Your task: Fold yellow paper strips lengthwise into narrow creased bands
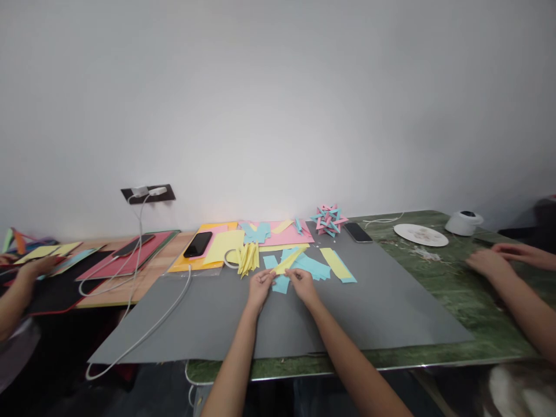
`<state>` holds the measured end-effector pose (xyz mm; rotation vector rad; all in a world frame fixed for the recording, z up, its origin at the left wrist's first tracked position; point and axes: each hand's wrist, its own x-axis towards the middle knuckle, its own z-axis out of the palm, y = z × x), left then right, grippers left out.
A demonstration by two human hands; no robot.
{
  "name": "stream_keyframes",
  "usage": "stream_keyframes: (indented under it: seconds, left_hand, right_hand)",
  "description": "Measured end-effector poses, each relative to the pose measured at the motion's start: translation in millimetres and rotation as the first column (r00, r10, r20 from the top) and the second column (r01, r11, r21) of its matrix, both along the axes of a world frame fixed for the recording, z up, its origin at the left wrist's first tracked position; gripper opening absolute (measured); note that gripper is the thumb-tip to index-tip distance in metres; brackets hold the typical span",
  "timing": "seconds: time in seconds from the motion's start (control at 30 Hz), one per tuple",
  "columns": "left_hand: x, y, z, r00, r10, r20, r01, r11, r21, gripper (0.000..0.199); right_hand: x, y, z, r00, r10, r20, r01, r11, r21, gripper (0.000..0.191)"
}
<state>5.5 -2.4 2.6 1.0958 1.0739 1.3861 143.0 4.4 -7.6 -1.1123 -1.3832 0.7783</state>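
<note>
Both hands pinch one yellow paper strip (290, 259) above the grey mat (208, 324). My left hand (260, 287) is closed on its near left end, and my right hand (301, 284) grips its near right edge. Under and beside the strip lie loose blue paper strips (310, 264). To the left stands a bunch of folded yellow paper strips (248, 259), next to a white ring (231, 258), perhaps a tape roll. Yellow and blue strips (337, 264) lie together at the right. Behind is a pink and blue folded-paper star ball (329, 220).
A black phone (198, 245) with a white cable rests on coloured paper at the left; another phone (358, 232) lies right. Beyond are a white plate (420, 235) and a white cup-like object (464, 223). Other people's hands (490, 263) work at the right and far left.
</note>
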Motion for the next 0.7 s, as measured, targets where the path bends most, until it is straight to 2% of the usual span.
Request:
stream_keyframes:
  seconds: [0.07,0.13,0.23,0.37,0.47,0.7]
  left_hand:
    - [-0.6,0.9,-0.2,0.999,0.027,0.021,-0.027,1.0,-0.003,0.031]
    - [-0.9,1.6,-0.5,0.999,0.036,0.03,-0.036,0.999,-0.004,0.03]
    - [-0.5,1.5,-0.6,0.999,0.012,0.03,-0.012,1.0,-0.008,0.03]
    - [0.7,-0.1,0.2,1.0,-0.016,0.003,0.016,1.0,-0.013,0.03]
    - [1.5,-1.3,0.4,0.999,-0.029,-0.024,0.029,1.0,-0.004,0.031]
    - [2.5,-2.3,0.4,0.994,-0.08,-0.08,0.083,0.996,0.033,0.033]
  right_hand:
    - [-0.4,-2.3,1.1,0.989,-0.148,0.022,0.147,0.988,0.052,0.035]
    - [-1.4,-5.7,2.2,0.956,-0.269,0.114,0.252,0.957,0.145,0.031]
    - [-3.9,-11.1,4.0,0.904,-0.277,0.327,0.194,0.945,0.263,0.026]
    - [-6.3,-14.0,5.3,0.817,-0.277,0.506,0.123,0.941,0.316,0.025]
    - [-6.2,-12.3,4.4,0.797,-0.282,0.535,0.116,0.939,0.322,0.024]
    - [-4.9,-11.3,5.1,0.815,-0.264,0.515,0.106,0.943,0.316,0.022]
